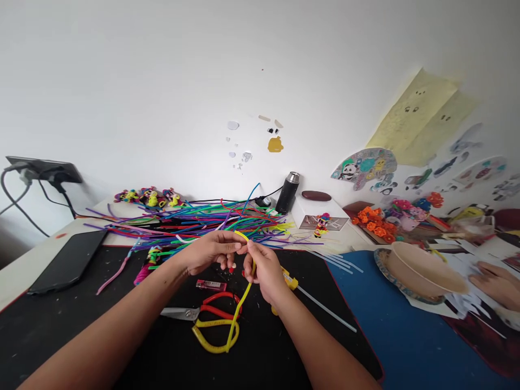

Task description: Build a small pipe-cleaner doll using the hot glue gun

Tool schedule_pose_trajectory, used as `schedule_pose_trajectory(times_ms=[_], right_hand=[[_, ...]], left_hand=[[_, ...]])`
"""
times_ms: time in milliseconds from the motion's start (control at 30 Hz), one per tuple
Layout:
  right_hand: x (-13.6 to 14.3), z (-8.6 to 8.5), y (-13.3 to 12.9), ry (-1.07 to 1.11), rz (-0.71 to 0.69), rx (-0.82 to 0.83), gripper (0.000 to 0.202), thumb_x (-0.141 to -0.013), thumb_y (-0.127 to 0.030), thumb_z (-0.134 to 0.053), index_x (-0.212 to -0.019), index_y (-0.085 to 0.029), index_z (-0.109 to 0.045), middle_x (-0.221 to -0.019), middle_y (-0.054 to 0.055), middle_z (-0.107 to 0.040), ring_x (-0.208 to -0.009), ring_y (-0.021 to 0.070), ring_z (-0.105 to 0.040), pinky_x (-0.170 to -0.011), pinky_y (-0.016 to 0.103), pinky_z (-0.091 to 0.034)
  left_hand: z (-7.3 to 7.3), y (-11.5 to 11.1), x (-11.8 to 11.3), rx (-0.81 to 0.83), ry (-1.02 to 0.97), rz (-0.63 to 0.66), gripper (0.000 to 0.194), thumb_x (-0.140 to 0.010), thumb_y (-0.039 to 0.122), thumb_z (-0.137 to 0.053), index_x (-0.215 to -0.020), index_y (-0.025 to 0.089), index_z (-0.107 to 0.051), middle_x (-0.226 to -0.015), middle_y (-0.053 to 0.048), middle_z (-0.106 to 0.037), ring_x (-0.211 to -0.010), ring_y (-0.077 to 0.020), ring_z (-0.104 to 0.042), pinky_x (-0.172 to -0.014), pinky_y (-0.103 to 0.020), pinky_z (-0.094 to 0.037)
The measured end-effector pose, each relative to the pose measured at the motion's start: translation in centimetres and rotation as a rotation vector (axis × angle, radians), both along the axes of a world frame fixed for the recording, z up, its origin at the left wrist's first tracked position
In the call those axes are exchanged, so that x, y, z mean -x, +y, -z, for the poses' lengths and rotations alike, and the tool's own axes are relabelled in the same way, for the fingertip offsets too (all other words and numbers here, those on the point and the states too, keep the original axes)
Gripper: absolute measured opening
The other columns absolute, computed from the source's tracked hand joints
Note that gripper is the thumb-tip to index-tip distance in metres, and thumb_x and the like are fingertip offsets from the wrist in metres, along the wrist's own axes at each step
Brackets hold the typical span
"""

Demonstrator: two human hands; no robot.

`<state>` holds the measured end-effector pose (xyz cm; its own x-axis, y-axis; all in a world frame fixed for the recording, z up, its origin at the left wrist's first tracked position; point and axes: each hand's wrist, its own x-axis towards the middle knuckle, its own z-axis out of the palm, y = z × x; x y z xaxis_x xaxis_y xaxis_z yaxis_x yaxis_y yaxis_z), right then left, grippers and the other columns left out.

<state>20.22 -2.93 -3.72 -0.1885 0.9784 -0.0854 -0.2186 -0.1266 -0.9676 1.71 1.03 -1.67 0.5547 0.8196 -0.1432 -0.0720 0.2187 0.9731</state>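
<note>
Between my two hands is a yellow pipe cleaner (244, 297), its upper end curving over the fingertips and its long tail hanging down across the scissors. My left hand (213, 250) pinches it near the top with thumb and forefinger. Pressed close beside, my right hand (264, 271) grips it lower, fingers curled round. Scissors (217, 320) with one red and one yellow handle lie under the tail on the black mat (138, 346). A pink lighter (211, 285) rests just below my left hand. A yellow glue gun (289, 279) with a clear glue stick is partly hidden behind my right hand.
A heap of coloured pipe cleaners (203, 219) spreads behind my hands. A phone (67, 262) lies at left, and a black thermos (287, 193) stands by a white box (325, 208). At right are a beige bowl (426, 268) and another person's hand (495, 284).
</note>
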Motion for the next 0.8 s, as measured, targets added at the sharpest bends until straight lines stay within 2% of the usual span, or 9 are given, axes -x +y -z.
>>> schedule_pose_trajectory(times_ms=[100, 200, 333, 467, 633, 800], right_hand=[[0.0, 0.2, -0.5, -0.022, -0.003, 0.021, 0.058, -0.083, -0.073, -0.069, -0.088, -0.016, -0.07, -0.048, -0.006, -0.052, -0.035, 0.0077, -0.043, -0.037, 0.02, -0.018], [0.0, 0.4, -1.1, -0.045, -0.007, 0.039, 0.058, -0.083, -0.073, -0.069, -0.088, -0.015, -0.071, -0.048, -0.006, -0.051, -0.034, 0.0074, -0.042, -0.037, 0.02, -0.017], [-0.1, 0.4, -1.8, -0.045, 0.009, 0.058, 0.057, -0.083, -0.072, -0.07, -0.088, -0.015, -0.072, -0.049, -0.006, -0.051, -0.035, 0.007, -0.042, -0.037, 0.02, -0.015], [-0.4, 0.4, -2.5, -0.041, 0.004, 0.075, 0.057, -0.082, -0.071, -0.072, -0.087, -0.014, -0.072, -0.049, -0.007, -0.05, -0.034, 0.0066, -0.042, -0.036, 0.02, -0.015], [-0.7, 0.3, -3.1, -0.014, 0.006, 0.078, 0.056, -0.082, -0.07, -0.073, -0.086, -0.014, -0.072, -0.049, -0.007, -0.049, -0.034, 0.0062, -0.04, -0.036, 0.02, -0.014], [-1.2, -0.1, -3.3, 0.035, 0.018, 0.097, 0.057, -0.082, -0.071, -0.074, -0.086, -0.014, -0.072, -0.049, -0.007, -0.048, -0.034, 0.0058, -0.04, -0.037, 0.02, -0.013]], left_hand=[[0.3, 0.3, 0.3, -0.059, 0.073, 0.044, 0.039, -0.08, 0.043, -0.083, -0.108, 0.016, -0.076, -0.085, -0.004, -0.07, -0.066, -0.0155, -0.067, -0.054, -0.023, -0.05], [1.3, 0.8, 0.5, -0.166, 0.219, 0.085, 0.036, -0.076, 0.034, -0.079, -0.108, 0.018, -0.076, -0.094, -0.004, -0.073, -0.072, -0.0172, -0.067, -0.066, -0.029, -0.054], [3.0, 1.4, 0.1, -0.32, 0.357, 0.028, 0.037, -0.063, 0.023, -0.072, -0.1, 0.017, -0.076, -0.076, 0.0, -0.069, -0.071, -0.0194, -0.061, -0.064, -0.029, -0.047], [3.9, 1.2, -0.6, -0.365, 0.388, -0.037, 0.03, -0.063, 0.026, -0.074, -0.091, 0.017, -0.075, -0.065, 0.003, -0.059, -0.064, -0.0188, -0.056, -0.058, -0.028, -0.039], [3.6, 0.8, -1.2, -0.393, 0.395, -0.075, 0.032, -0.066, 0.035, -0.079, -0.093, 0.019, -0.075, -0.065, 0.004, -0.058, -0.06, -0.0177, -0.054, -0.057, -0.028, -0.037], [2.0, 0.7, -0.5, -0.403, 0.356, -0.088, 0.035, -0.078, 0.045, -0.077, -0.098, 0.017, -0.076, -0.074, -0.001, -0.067, -0.068, -0.0198, -0.06, -0.065, -0.03, -0.044]])
